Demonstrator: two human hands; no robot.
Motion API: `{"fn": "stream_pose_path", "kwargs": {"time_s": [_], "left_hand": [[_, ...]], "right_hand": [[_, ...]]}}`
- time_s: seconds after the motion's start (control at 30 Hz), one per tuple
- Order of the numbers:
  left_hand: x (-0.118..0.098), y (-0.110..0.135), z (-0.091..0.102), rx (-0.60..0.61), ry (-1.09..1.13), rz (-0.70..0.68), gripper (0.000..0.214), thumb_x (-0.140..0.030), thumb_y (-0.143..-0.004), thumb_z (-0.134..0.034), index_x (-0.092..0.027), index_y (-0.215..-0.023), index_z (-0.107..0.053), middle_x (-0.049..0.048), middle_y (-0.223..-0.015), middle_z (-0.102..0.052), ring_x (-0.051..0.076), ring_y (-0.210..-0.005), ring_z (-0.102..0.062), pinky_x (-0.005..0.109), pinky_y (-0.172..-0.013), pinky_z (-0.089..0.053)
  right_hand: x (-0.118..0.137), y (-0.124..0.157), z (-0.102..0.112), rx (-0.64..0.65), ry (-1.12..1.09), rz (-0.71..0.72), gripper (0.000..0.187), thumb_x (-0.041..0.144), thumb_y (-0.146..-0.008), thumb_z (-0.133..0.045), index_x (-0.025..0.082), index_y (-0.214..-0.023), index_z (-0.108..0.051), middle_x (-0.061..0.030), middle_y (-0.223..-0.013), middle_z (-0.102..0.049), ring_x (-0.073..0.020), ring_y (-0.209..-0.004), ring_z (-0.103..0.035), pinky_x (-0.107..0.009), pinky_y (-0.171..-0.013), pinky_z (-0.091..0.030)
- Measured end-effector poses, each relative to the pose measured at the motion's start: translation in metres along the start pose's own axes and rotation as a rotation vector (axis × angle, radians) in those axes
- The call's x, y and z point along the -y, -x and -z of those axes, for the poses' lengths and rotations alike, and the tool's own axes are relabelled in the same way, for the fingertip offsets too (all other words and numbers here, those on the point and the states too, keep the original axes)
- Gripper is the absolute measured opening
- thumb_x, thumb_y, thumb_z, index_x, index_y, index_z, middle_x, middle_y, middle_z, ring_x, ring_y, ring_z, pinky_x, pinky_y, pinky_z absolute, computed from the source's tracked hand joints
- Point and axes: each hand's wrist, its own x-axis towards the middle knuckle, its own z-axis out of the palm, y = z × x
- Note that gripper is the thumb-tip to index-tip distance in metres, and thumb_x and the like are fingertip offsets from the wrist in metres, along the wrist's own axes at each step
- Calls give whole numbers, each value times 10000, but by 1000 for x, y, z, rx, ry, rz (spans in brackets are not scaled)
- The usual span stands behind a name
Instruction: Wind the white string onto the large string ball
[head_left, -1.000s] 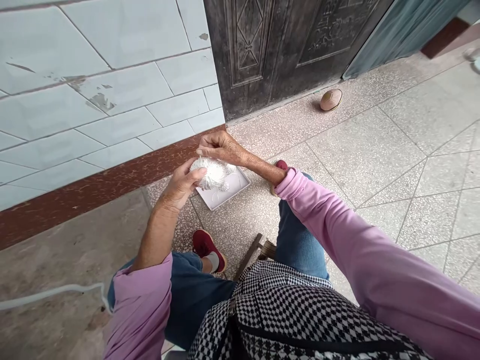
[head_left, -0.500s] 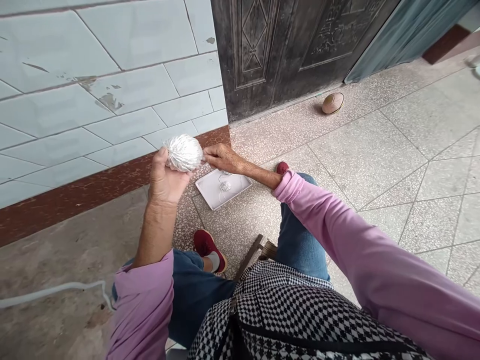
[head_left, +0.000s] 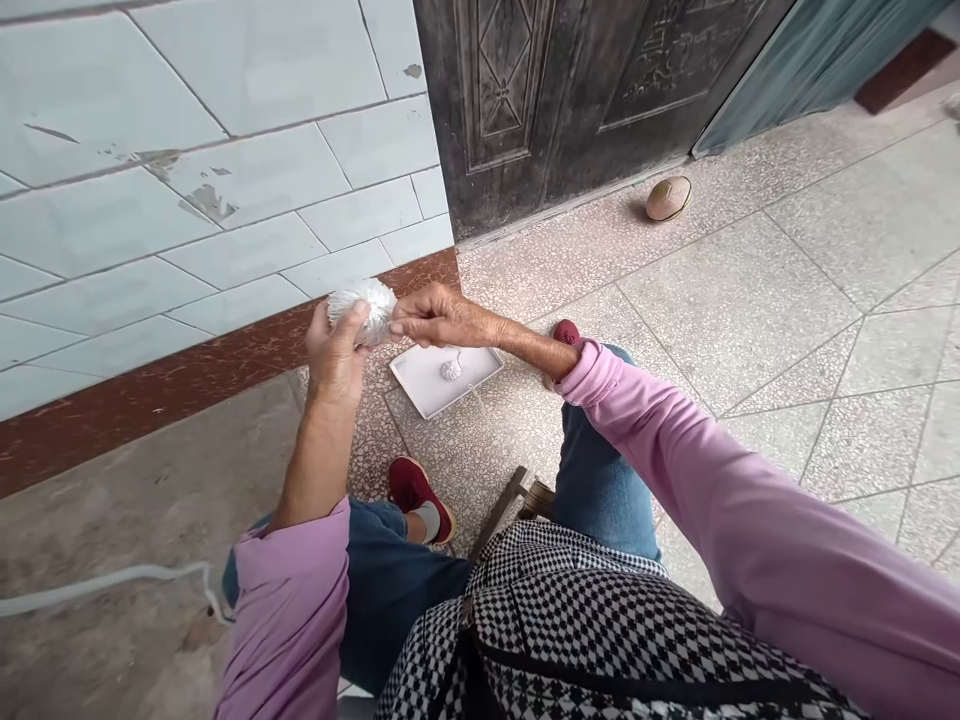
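Note:
A ball of white yarn [head_left: 381, 298] is gripped in my left hand [head_left: 334, 350], in front of the wall's foot, with the thumb across its near face. Close against its right side is my right hand [head_left: 446, 318], fingers pinched together, apparently on a strand of the yarn; the fingertips partly hide it. Below the hands, a shallow white tray [head_left: 420, 388] lies on the floor with a small white clump of yarn [head_left: 451, 370] in it. A thin strand runs up from that clump toward my right hand.
Pale wall tiles [head_left: 255, 180] rise at the left, beside a dark carved door [head_left: 570, 90]. A pinkish ball [head_left: 667, 199] rests near the doorstep. A white hose [head_left: 105, 588] lies at the lower left, and part of a wooden stool [head_left: 502, 510] shows between my legs.
The yarn ball has been turned in my left hand, and the thumb has come across its front. My right hand has shifted slightly left, closer over the ball's side.

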Motion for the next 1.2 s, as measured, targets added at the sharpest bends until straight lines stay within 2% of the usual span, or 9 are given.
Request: {"fn": "stream_pose_path", "kwargs": {"time_s": [0.13,0.23,0.37,0.53,0.73,0.87,0.97,1.07,1.2], "left_hand": [[4,0,3,114,-146,37,903,-743,-614,-1235,-231,-1222,-807,107,-1223,-845,289,-1044,-803,334,-732,-672],[-1,6,0,266,-196,86,871,-784,-654,-1217,-231,-1216,-846,129,-1226,-869,310,-1039,-836,353,-736,-706],[-11,20,-6,419,-252,149,800,-731,-715,-1179,-234,-1278,-902,143,-1246,-888,318,-1050,-856,354,-762,-744],[-10,23,-2,484,-343,202,836,-720,-764,-1123,-236,-1409,-899,142,-1188,-873,314,-961,-835,360,-689,-723],[-10,23,-1,503,-261,186,811,-642,-704,-1142,-227,-1363,-916,125,-1113,-847,311,-943,-813,328,-674,-666],[-18,33,-12,451,36,155,865,-737,-711,-1128,-266,-1397,-892,169,-1334,-879,448,-1309,-854,456,-915,-792],[-21,35,-18,327,183,91,841,-786,-763,-1101,-250,-1363,-857,209,-1477,-859,505,-1514,-760,552,-1078,-787],[-20,30,-18,203,240,69,896,-810,-747,-1112,-214,-1345,-813,255,-1546,-827,511,-1525,-707,533,-1040,-756],[-15,20,-9,163,205,97,994,-803,-711,-1158,-241,-1418,-741,212,-1633,-786,496,-1626,-641,500,-1061,-724]], "right_hand": [[4,-1,23,-96,-128,-18,347,290,-1408,-694,151,-1091,-683,74,-768,-580,-77,-650,-429,-213,-616,-348],[0,-3,33,-195,-92,-11,429,354,-1384,-774,182,-1010,-649,72,-748,-547,-90,-676,-423,-240,-638,-361],[-13,-8,31,-235,-30,75,505,244,-1315,-830,217,-912,-528,80,-772,-457,-99,-734,-386,-239,-681,-342],[-21,-8,20,-223,35,107,572,125,-1281,-787,257,-880,-401,77,-821,-379,-112,-804,-341,-250,-710,-316],[-38,-16,30,-211,47,88,507,159,-1252,-840,228,-900,-481,76,-832,-426,-103,-789,-375,-232,-707,-329],[-47,-22,33,-218,39,22,452,205,-1341,-707,236,-951,-481,90,-790,-409,-109,-730,-341,-229,-686,-320],[-39,-18,25,-216,157,-65,434,134,-1342,-643,232,-945,-497,78,-773,-473,-127,-741,-417,-246,-725,-361],[-21,-11,13,-187,267,-146,469,45,-1299,-651,223,-886,-518,44,-796,-577,-136,-794,-529,-267,-800,-412],[-3,-6,1,-143,338,-222,492,8,-1291,-646,207,-852,-549,19,-821,-636,-142,-846,-592,-280,-863,-422]]}}
